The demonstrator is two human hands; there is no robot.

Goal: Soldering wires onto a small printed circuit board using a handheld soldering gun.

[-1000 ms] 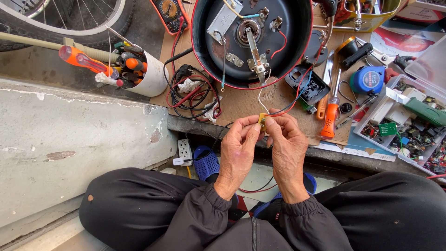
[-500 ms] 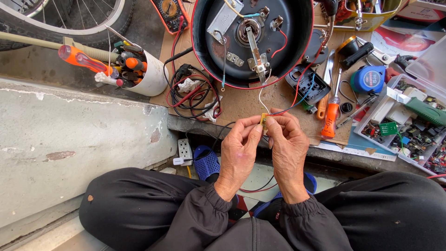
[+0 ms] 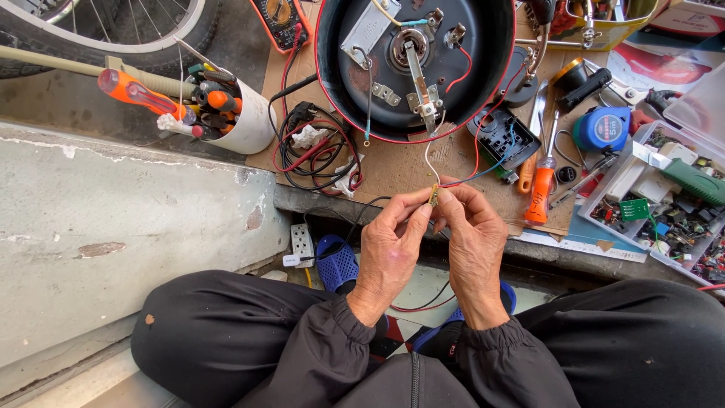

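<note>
Your left hand [image 3: 390,243] and right hand [image 3: 474,240] pinch a small part [image 3: 434,195] between fingertips; its wires [image 3: 429,155] run up into the pot [image 3: 415,64] beyond.

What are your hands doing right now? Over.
Left hand and right hand pinching small yellowish wire connector. Wires run to round black appliance base. Nothing blocking.

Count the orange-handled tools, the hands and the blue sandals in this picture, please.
Orange-handled tools: 3, two in the white cup and one screwdriver on the cardboard
Hands: 2, left hand, right hand
Blue sandals: 2
Total: 7
</note>
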